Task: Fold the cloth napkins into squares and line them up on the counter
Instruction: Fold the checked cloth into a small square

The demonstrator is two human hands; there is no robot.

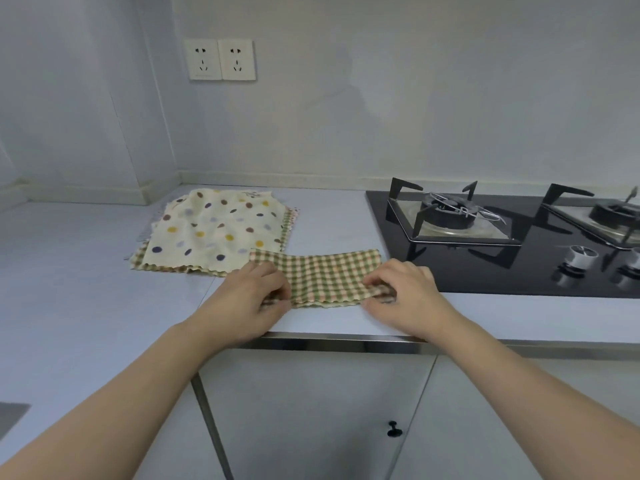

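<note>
The green checked napkin (318,277) lies on the counter (86,289) just left of the gas hob (502,237), already folded to a long strip. The left hand (249,299) and right hand (405,292) each pinch one near corner with curled fingers. To fold well, both corners should move together, so the edges meet evenly. The polka-dot napkin (214,230) tops an unfolded pile left of the hob, touching the strip's far corner.

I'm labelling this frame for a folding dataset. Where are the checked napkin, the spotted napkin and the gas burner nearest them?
checked napkin (322,275): head view, middle of the cloth.
spotted napkin (214,230): head view, centre of top cloth.
gas burner (448,213): head view, burner head.
</note>
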